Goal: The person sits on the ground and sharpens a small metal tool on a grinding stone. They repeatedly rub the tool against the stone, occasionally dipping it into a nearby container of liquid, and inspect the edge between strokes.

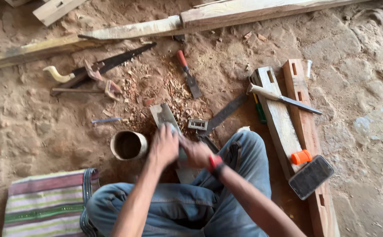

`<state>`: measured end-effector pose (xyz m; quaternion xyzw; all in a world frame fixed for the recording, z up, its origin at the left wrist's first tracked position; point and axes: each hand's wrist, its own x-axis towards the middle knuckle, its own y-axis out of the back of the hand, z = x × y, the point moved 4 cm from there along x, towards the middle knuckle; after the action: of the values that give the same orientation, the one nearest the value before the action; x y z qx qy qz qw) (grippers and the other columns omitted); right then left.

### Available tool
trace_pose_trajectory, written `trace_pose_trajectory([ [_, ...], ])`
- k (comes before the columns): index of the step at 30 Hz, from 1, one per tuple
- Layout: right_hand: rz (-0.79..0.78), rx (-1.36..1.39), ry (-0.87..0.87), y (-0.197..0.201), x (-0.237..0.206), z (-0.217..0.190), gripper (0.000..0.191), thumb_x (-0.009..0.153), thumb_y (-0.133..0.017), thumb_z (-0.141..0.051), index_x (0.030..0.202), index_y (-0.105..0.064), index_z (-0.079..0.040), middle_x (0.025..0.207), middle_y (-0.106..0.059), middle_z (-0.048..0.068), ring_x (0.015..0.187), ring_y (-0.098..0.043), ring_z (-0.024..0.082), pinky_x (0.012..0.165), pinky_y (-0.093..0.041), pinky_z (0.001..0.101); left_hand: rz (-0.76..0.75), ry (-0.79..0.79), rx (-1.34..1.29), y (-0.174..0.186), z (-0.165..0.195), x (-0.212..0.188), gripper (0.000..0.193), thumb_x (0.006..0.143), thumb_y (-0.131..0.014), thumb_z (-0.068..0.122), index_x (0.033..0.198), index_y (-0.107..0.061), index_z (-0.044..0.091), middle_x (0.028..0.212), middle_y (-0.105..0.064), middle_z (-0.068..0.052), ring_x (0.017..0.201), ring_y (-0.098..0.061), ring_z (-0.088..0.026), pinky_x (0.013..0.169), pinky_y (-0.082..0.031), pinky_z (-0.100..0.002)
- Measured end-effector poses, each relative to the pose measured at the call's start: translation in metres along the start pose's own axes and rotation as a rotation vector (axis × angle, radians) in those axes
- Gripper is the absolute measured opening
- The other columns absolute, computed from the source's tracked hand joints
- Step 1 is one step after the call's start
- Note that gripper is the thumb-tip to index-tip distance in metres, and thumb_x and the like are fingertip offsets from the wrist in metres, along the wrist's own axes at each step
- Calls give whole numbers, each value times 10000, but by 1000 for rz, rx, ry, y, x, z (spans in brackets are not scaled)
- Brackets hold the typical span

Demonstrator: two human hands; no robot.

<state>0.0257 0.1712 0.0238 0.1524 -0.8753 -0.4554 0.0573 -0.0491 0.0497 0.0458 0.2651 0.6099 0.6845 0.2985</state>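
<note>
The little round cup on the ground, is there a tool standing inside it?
No, the round cup beside the left hand looks dark and hollow, nothing standing in it.

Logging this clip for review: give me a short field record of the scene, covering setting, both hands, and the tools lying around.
Setting: dirt floor with wood shavings
Person: seated, in jeans
Left hand: pressed on a flat grey slab
Right hand: on the same slab, beside the left
Near hands: round cup, metal square
Tools: red-handled chisel, handsaw, chisel lying across a mortised board
Also: striped cloth, phone
</note>
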Motion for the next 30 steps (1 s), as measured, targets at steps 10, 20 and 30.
trace_pose_trajectory([
  [10,4,23,-60,-6,-1,-5,1097,781,-805,-505,1601,-234,-53,1574,-437,207,925,-727,408,727,-606,470,-88,-20,37,-10,-6,-4,415,878,-498,133,1201,-616,-99,1417,-471,-379,1330,-447,-496,1136,-378,-535],
  [20,-101,232,-97,-25,-79,-35,1164,742,-825,-447,1618,-194,-13,1623,-352,290,1099,-661,459,878,-574,479,-77,-128,-68,-15,37,-68,504,834,-519,132,1261,-585,-127,1401,-440,-412,1313,-424,-529,1102,-380,-550],
  [30,-8,33,15,-10,17,11,1110,723,-798,-415,1587,-209,-43,1596,-406,251,878,-692,457,702,-582,506,-167,13,42,2,-16,7,524,835,-515,194,1266,-572,-98,1379,-459,-378,1243,-472,-461,1075,-399,-516],
])
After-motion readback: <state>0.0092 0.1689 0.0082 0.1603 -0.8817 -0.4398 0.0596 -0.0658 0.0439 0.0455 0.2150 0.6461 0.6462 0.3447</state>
